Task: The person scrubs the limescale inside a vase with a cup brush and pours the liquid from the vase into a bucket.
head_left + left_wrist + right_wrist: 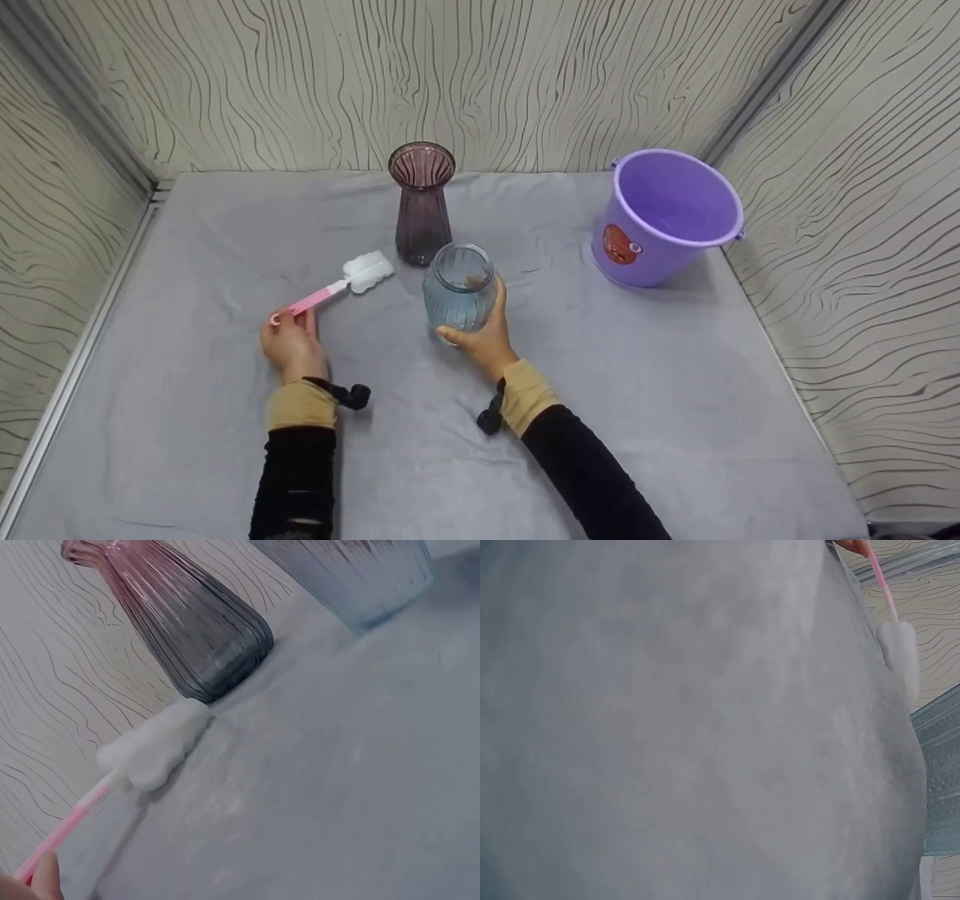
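My left hand (292, 346) pinches the pink handle of a sponge bottle brush (366, 271) near its ringed end. The white, wavy-edged sponge head points to the far right and, in the left wrist view, lies close to the cloth. My right hand (486, 337) grips a bluish ribbed glass jar (459, 300) from its right side, thumb at the front and fingers behind. The jar's open mouth faces up. Just behind the jar stands a purple ribbed glass vase (422, 217) with a flared rim. At the right wrist view's edge, only part of the jar (941, 772) shows.
A purple bucket (660, 255) with a round reddish sticker stands at the back right. Grey cloth (420, 450) covers the table. Wood-grain patterned panels (480, 82) rise at the back and both sides.
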